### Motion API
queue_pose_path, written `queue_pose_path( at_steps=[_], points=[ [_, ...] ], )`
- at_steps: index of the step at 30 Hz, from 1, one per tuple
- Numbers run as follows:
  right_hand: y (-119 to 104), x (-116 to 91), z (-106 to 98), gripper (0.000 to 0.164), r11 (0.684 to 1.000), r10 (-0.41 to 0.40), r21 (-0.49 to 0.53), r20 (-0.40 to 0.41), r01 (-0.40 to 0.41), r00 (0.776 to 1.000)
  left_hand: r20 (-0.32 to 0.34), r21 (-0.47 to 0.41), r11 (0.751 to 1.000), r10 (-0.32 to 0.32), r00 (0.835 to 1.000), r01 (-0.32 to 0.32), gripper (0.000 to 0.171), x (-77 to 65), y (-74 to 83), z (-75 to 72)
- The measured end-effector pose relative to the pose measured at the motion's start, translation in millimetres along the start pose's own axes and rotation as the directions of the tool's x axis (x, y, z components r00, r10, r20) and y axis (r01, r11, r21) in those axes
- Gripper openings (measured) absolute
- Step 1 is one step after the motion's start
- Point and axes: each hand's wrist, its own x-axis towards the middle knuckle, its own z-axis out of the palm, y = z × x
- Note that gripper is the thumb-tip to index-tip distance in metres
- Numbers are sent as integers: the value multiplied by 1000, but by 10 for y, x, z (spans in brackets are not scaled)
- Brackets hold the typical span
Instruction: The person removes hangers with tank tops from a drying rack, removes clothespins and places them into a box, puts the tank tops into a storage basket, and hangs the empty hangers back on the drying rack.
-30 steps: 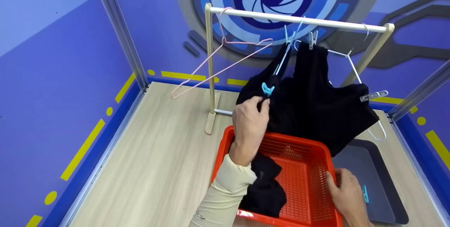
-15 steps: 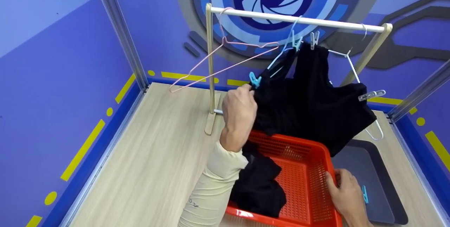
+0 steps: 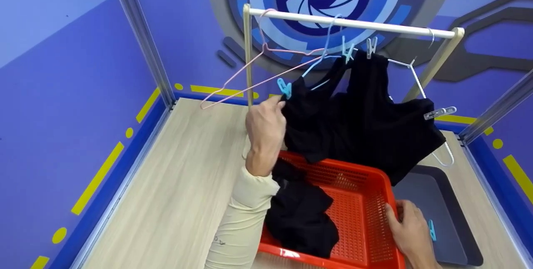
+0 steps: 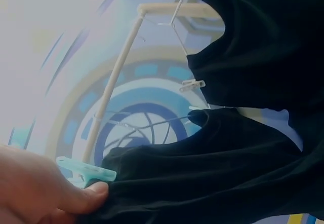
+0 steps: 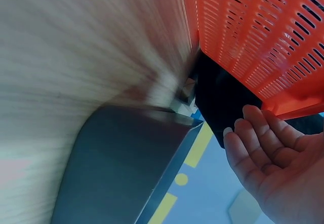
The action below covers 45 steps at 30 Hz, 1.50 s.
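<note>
Two bare hands are at work, each with a hold of its own. Thumb and forefinger of the left hand pinch the edge of a black sleeveless top, the other fingers folded in beside them. Just past those fingertips, a blue clothespin sits on the top's shoulder, its handle ends tilted up and away, its nose down toward the hand.

The top hangs on a light blue hanger, whose hook points up over the rail of a drying rack beyond the left hand. The shoulder line runs from that hand up and rightward to a pale blue clothespin; the body drops from it, its long axis roughly downward.

The right hand holds the side of a red plastic basket, thumb over the rim, nearly straight fingers along the outside. Black cloth lies bunched in the basket, between the two hands. To the right of the right hand, another blue clothespin lies in a dark grey tray.

Forward of the right hand, a second black garment hangs from a white hanger. Beyond the left hand, a pink hanger hangs bare.
</note>
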Motion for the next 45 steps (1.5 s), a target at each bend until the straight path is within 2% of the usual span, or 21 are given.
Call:
queue_pose_path(
  at_steps=[6,11,14,19,25,32,35,42,45],
  points=[
    [-5,17,1,41,1000,-8,5,-1,8,1000,-84,-107,993,35,996,-44,6,34,-169,-113],
    [6,23,9,37,999,-32,2,-35,32,999,-173,-159,983,69,982,-97,8,27,-288,-222],
    [8,13,8,39,1000,-13,5,-17,13,1000,-207,-178,976,87,975,-125,10,-9,-354,-275],
    [1,3,2,45,999,32,14,17,-32,999,-227,-200,968,103,968,-150,10,-49,-433,-317],
    [9,2,8,35,1000,-26,15,-48,26,999,-226,-240,962,77,971,-132,12,4,-473,-283],
    [12,3,7,38,1000,-23,21,-26,23,999,-251,-269,950,91,964,-159,8,75,-460,-273],
    [11,3,9,38,1000,-20,17,-28,21,999,-286,-290,938,105,952,-190,9,71,-464,-295],
    [9,7,6,39,1000,-3,19,-23,4,1000,-416,-285,911,162,895,-297,13,-1,-554,-355],
    [13,9,3,39,1000,-1,25,-19,1,1000,-427,-298,900,173,887,-319,14,-59,-614,-397]
  ],
)
